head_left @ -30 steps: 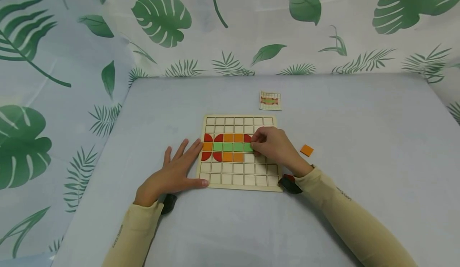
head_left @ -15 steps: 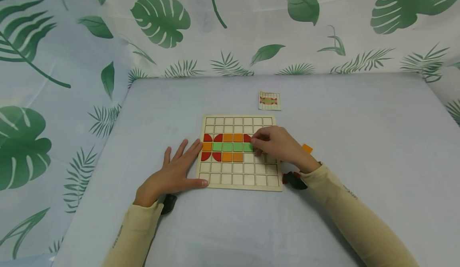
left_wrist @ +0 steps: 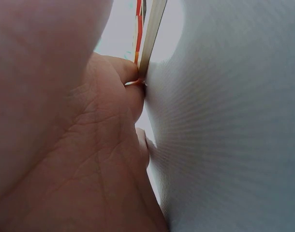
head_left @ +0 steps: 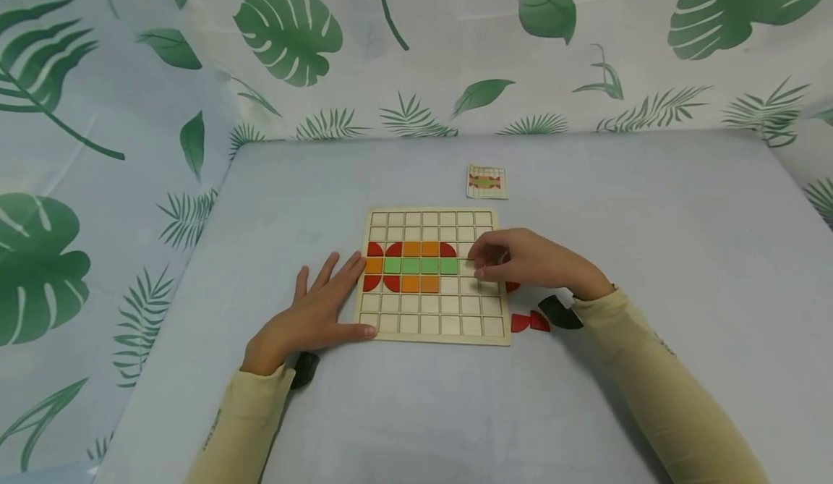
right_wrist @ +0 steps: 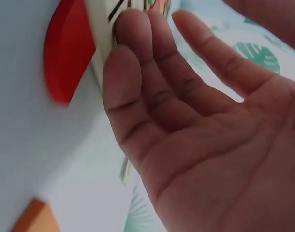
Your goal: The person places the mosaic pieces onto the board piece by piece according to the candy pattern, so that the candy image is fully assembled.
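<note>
A wooden grid board (head_left: pixel 429 326) lies on the table, with red quarter-round, orange and green tiles set in its middle rows. My left hand (head_left: pixel 304 319) is spread out, its fingers and thumb touching the board's left edge. In the left wrist view the fingertips meet the thin side of the board. My right hand (head_left: pixel 536 261) is over the board's right part, fingers loosely bent, and nothing shows in its grasp. The last green tile (head_left: pixel 448 266) of the row sits in its cell, left of the right fingertips.
Loose red tiles (head_left: pixel 520 323) lie right of the board, one partly under the right hand. A loose orange tile (right_wrist: pixel 38 217) shows in the right wrist view. Beyond the board lies a small pattern card (head_left: pixel 487 182). Leaf-printed cloth hangs behind.
My right hand has let go of the green tile, which now lies flat in its cell, and has moved right. Loose red tiles have come into sight. The left hand stays put.
</note>
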Demonstrator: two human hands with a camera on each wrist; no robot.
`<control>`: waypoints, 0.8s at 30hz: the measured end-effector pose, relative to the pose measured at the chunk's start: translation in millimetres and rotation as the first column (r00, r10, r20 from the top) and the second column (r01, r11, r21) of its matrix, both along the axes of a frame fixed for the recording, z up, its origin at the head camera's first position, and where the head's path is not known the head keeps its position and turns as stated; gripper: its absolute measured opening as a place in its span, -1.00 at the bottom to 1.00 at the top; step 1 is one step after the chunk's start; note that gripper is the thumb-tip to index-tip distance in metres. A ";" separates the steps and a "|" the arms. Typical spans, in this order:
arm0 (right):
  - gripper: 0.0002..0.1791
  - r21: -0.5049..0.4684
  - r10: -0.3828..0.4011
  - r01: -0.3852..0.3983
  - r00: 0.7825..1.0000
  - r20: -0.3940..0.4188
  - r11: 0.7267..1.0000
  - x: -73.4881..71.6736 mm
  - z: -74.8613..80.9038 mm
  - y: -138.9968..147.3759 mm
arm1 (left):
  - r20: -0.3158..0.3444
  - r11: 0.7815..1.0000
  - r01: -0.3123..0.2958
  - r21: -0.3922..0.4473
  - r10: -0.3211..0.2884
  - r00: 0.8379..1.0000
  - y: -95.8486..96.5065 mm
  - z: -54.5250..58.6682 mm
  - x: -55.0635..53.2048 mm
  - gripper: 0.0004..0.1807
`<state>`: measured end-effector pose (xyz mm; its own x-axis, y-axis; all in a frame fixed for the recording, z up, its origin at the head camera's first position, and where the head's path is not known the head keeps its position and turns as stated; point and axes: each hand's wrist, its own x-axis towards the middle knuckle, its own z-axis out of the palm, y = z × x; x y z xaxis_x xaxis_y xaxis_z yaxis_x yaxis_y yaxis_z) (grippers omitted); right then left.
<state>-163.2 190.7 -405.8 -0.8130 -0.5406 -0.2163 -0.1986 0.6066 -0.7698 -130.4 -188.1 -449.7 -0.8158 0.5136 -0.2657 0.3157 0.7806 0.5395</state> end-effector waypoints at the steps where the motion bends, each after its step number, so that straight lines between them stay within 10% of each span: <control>1: -0.77 0.004 0.005 -0.005 1.000 0.005 1.000 0.3 0.6 2.6 | -0.001 1.000 0.000 0.000 0.000 1.000 -0.1 -0.2 -0.1 0.27; 24: -0.78 0.268 0.051 -0.050 0.999 0.003 0.962 2.0 5.7 27.1 | 0.002 1.000 0.004 0.015 -0.004 1.000 0.3 0.4 0.1 0.27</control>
